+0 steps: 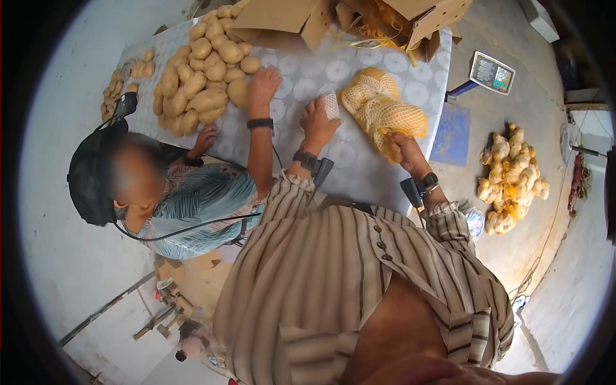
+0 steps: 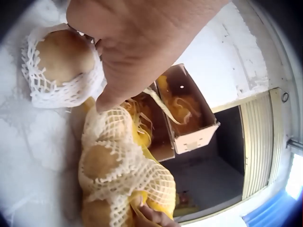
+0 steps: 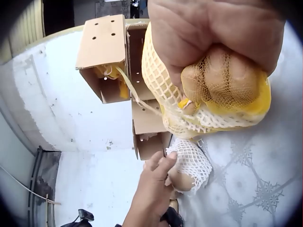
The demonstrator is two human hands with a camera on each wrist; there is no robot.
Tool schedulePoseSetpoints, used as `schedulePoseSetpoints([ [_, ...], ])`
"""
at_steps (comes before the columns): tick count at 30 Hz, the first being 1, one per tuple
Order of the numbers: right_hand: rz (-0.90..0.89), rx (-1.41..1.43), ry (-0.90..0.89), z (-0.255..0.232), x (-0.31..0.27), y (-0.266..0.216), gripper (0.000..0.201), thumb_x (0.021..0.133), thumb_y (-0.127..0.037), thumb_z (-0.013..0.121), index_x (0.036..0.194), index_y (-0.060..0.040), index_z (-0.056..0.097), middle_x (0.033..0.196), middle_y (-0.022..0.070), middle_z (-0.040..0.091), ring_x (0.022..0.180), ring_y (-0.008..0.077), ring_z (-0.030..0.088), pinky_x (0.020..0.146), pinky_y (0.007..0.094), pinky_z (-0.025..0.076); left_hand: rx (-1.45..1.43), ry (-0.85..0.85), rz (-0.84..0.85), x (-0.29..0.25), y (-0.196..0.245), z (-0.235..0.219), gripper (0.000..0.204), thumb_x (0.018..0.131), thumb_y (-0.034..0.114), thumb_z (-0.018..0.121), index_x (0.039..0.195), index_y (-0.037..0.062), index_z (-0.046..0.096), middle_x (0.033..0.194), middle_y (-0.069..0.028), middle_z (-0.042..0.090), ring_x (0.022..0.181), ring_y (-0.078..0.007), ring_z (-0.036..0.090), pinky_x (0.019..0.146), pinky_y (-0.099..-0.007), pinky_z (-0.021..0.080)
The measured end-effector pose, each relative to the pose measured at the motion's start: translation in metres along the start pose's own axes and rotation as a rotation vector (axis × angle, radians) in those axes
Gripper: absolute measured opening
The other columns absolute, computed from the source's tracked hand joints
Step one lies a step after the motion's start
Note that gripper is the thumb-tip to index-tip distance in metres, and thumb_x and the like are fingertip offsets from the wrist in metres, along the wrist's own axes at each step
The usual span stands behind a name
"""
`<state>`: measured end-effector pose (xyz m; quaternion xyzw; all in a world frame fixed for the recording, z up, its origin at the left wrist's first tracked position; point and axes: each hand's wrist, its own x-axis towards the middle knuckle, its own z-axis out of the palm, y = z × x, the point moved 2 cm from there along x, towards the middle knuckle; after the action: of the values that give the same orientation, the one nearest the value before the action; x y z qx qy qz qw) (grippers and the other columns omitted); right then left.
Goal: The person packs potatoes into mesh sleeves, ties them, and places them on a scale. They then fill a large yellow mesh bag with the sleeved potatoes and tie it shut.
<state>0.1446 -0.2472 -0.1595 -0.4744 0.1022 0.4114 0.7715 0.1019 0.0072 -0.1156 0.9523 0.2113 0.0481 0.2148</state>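
In the head view my left hand (image 1: 319, 126) holds a potato in a white foam net sleeve (image 1: 331, 106) low over the table. The left wrist view shows the potato (image 2: 65, 56) bare at one end of its sleeve, with the thumb beside it. My right hand (image 1: 405, 153) grips the open end of a yellow mesh bag (image 1: 372, 102). Yellow netting stretches over its curled fingers (image 3: 222, 78) in the right wrist view. Several sleeved potatoes (image 2: 102, 161) fill the bag, which lies on the table just right of the left hand.
Loose potatoes (image 1: 199, 70) are heaped on the patterned table (image 1: 301, 67) at the left, where another person (image 1: 212, 192) reaches in. Cardboard boxes (image 1: 282, 22) with yellow netting stand at the back. Right of the table are a scale display (image 1: 493, 72) and filled bags (image 1: 511, 176) on the floor.
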Motion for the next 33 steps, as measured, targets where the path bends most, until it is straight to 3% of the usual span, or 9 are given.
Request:
schedulePoseSetpoints([
  [6, 0.057, 0.162, -0.249, -0.012, -0.013, -0.007, 0.026, 0.093, -0.012, 0.052, 0.116, -0.0042, 0.061, 0.087, 0.0014, 0.058, 0.071, 0.0107, 0.055, 0.059, 0.0233, 0.045, -0.077, -0.111, -0.098, 0.031, -0.036, 0.003, 0.084, 0.063, 0.031, 0.082, 0.134, 0.0057, 0.044, 0.123, -0.0210, 0.054, 0.112, -0.0370, 0.055, 0.094, -0.0451, 0.046],
  [8, 0.014, 0.464, -0.499, -0.016, -0.027, -0.014, 0.028, 0.095, -0.010, 0.048, 0.122, -0.0068, 0.055, 0.066, -0.0029, 0.045, 0.053, 0.0086, 0.042, 0.046, 0.0207, 0.034, -0.305, -0.175, -0.021, 0.034, -0.062, 0.010, 0.072, 0.072, 0.030, 0.075, 0.133, 0.0050, 0.046, 0.124, -0.0190, 0.054, 0.115, -0.0346, 0.054, 0.096, -0.0430, 0.046],
  [9, -0.038, 0.453, -0.298, -0.009, -0.039, -0.024, 0.028, 0.099, -0.011, 0.045, 0.127, -0.0086, 0.048, 0.062, -0.0059, 0.029, 0.046, 0.0053, 0.026, 0.039, 0.0206, 0.022, -0.733, -0.329, -0.205, 0.025, -0.063, 0.004, 0.067, 0.077, 0.032, 0.072, 0.132, 0.0039, 0.046, 0.125, -0.0177, 0.055, 0.117, -0.0304, 0.054, 0.095, -0.0425, 0.046],
  [11, -0.108, 0.498, -0.311, 0.000, -0.062, -0.046, 0.029, 0.099, -0.011, 0.044, 0.128, -0.0086, 0.048, 0.062, -0.0047, 0.030, 0.048, 0.0067, 0.028, 0.041, 0.0209, 0.024, -1.343, -0.536, -0.546, -0.001, -0.051, -0.010, 0.058, 0.089, 0.037, 0.062, 0.133, 0.0024, 0.046, 0.128, -0.0141, 0.054, 0.120, -0.0245, 0.053, 0.096, -0.0420, 0.047],
  [14, -0.195, 0.523, -0.327, 0.006, -0.076, -0.047, 0.035, 0.101, -0.011, 0.041, 0.136, -0.0092, 0.042, 0.064, -0.0038, 0.030, 0.050, 0.0069, 0.030, 0.045, 0.0203, 0.028, -1.767, -0.588, -0.657, -0.021, -0.041, -0.011, 0.064, 0.089, 0.042, 0.062, 0.135, 0.0020, 0.043, 0.131, -0.0150, 0.053, 0.121, -0.0262, 0.052, 0.099, -0.0443, 0.046],
  [18, -0.183, 0.556, -0.349, 0.015, -0.077, -0.035, 0.039, 0.100, -0.011, 0.043, 0.138, -0.0099, 0.041, 0.069, -0.0029, 0.036, 0.055, 0.0082, 0.034, 0.049, 0.0217, 0.030, -1.995, -0.929, -0.510, -0.037, 0.013, -0.012, 0.069, 0.088, 0.044, 0.064, 0.138, 0.0018, 0.040, 0.133, -0.0151, 0.052, 0.122, -0.0269, 0.051, 0.102, -0.0433, 0.045],
  [20, -0.195, 0.572, -0.451, 0.023, -0.083, -0.034, 0.044, 0.099, -0.010, 0.044, 0.143, -0.0101, 0.037, 0.074, -0.0021, 0.045, 0.058, 0.0083, 0.039, 0.051, 0.0219, 0.033, -1.956, -0.983, -0.448, -0.044, 0.046, -0.009, 0.068, 0.087, 0.041, 0.066, 0.136, 0.0008, 0.042, 0.131, -0.0147, 0.054, 0.120, -0.0260, 0.054, 0.101, -0.0412, 0.046],
  [25, -0.220, 0.502, -0.157, 0.032, -0.100, -0.050, 0.055, 0.096, -0.010, 0.048, 0.148, -0.0085, 0.030, 0.122, 0.0064, 0.055, 0.081, 0.0105, 0.053, 0.062, 0.0248, 0.044, -1.826, -1.159, -0.437, -0.044, 0.097, -0.003, 0.059, 0.084, 0.033, 0.070, 0.126, -0.0026, 0.051, 0.118, -0.0119, 0.062, 0.105, -0.0198, 0.062, 0.096, -0.0323, 0.050],
  [33, -0.092, 0.395, -0.238, 0.018, -0.099, -0.025, 0.048, 0.094, -0.009, 0.052, 0.140, -0.0040, 0.044, 0.093, 0.0011, 0.057, 0.073, 0.0103, 0.052, 0.064, 0.0246, 0.043, -1.387, -1.192, -0.445, -0.029, 0.101, 0.018, 0.050, 0.088, 0.031, 0.066, 0.126, 0.0015, 0.053, 0.115, -0.0084, 0.062, 0.103, -0.0187, 0.062, 0.091, -0.0328, 0.052],
])
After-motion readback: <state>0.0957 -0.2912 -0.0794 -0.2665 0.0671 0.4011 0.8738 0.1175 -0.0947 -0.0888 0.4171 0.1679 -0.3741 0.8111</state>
